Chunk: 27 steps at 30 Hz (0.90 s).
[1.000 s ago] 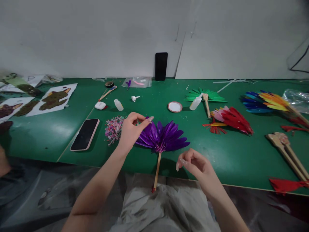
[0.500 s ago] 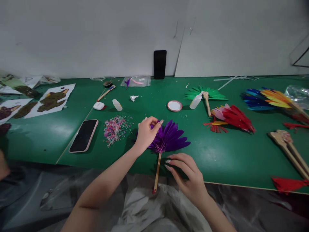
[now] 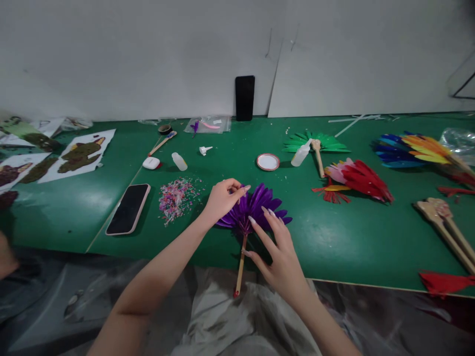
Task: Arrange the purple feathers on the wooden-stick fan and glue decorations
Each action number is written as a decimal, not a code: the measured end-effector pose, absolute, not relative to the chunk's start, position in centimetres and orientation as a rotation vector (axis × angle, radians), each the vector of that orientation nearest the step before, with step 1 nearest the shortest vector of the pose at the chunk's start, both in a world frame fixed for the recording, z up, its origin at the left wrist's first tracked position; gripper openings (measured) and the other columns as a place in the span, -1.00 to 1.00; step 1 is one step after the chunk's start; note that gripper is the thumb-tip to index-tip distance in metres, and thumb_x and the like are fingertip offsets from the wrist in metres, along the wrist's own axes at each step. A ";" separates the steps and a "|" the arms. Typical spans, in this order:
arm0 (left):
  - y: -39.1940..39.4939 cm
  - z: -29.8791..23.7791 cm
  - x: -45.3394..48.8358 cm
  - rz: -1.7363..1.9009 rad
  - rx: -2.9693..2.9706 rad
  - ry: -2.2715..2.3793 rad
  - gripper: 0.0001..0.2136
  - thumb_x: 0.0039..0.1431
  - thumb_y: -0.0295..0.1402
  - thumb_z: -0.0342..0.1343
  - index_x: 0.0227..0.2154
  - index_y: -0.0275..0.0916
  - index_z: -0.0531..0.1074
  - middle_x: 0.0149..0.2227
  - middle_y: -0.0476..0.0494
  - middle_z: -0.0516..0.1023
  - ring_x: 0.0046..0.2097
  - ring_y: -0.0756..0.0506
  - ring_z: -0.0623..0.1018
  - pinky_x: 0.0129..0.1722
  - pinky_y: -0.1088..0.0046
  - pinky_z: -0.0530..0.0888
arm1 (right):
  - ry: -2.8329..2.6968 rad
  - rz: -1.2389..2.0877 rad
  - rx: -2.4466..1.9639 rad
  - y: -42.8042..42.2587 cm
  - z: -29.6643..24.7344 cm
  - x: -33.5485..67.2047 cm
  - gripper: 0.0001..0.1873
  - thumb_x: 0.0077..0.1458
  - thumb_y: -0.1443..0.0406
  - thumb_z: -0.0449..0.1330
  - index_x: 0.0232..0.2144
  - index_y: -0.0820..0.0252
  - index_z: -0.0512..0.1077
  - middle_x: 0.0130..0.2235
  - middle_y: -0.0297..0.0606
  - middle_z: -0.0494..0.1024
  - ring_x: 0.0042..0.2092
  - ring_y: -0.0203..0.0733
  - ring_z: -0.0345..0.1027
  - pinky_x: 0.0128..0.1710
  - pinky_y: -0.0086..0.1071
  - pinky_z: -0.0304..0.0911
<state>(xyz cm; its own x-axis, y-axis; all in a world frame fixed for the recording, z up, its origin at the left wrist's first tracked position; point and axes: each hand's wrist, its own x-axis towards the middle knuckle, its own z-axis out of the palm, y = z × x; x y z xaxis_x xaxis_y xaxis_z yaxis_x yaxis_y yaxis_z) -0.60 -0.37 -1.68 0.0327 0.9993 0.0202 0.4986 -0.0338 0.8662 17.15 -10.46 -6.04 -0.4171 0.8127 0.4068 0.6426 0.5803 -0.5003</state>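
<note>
A purple feather fan [image 3: 256, 202] with a slim wooden handle lies on the green table, its handle reaching past the front edge. Over the fan's upper left feathers is my left hand [image 3: 222, 200], fingers curled and thumb tip pinched towards them; anything between the fingertips is hidden or too small to name. My right hand [image 3: 280, 257] has its fingers spread over the lower right feathers and the thumb beside the top of the handle. A heap of small pink, purple and white bits [image 3: 176, 200] lies left of the fan.
A pink-edged phone [image 3: 128, 209] lies at left; a black phone [image 3: 245, 98] leans on the wall. Small bottles [image 3: 179, 161], a white nozzle cap [image 3: 205, 150] and a shallow white dish [image 3: 267, 161] stand behind. Green [image 3: 326, 142], red [image 3: 365, 180] and multicoloured [image 3: 419, 149] feather fans lie right.
My right hand has moved up and left from beside the handle, spreading its fingers over the purple feathers. My left hand has barely moved.
</note>
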 end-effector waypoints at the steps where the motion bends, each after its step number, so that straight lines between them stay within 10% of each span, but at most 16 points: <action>1: -0.4 -1.8 -0.6 0.895 1.636 1.554 -0.72 0.10 -0.13 0.09 -0.55 -0.23 0.36 -0.65 0.05 0.38 -0.56 0.01 0.36 -0.48 0.48 0.27 | -2.203 0.354 -1.178 -10.4 -6.1 17.1 -0.38 0.20 0.21 0.10 0.26 0.14 0.04 0.33 -0.01 -0.07 0.33 0.09 -0.25 0.20 0.11 -0.05; 13: 0.3 -2.4 -1.3 0.705 2.098 2.013 -0.75 -0.01 -0.09 0.23 -0.32 -0.10 0.51 -0.31 -0.10 0.34 -0.16 -0.18 0.35 -0.16 0.28 0.22 | -2.347 0.214 -1.226 -9.8 -5.9 16.1 -0.37 0.18 0.04 0.06 0.24 0.10 0.12 0.33 0.03 -0.07 0.34 0.12 -0.27 0.20 0.16 -0.14; 27: 3.1 -1.7 -0.7 0.619 2.236 1.719 -0.71 0.17 -0.09 0.05 -0.34 -0.15 0.57 -0.30 -0.17 0.41 -0.17 -0.19 0.32 -0.10 0.22 0.25 | -2.352 0.234 -1.216 -9.5 -6.0 16.0 -0.37 0.19 0.03 0.05 0.23 0.12 0.13 0.32 0.03 -0.04 0.34 0.10 -0.24 0.20 0.18 -0.16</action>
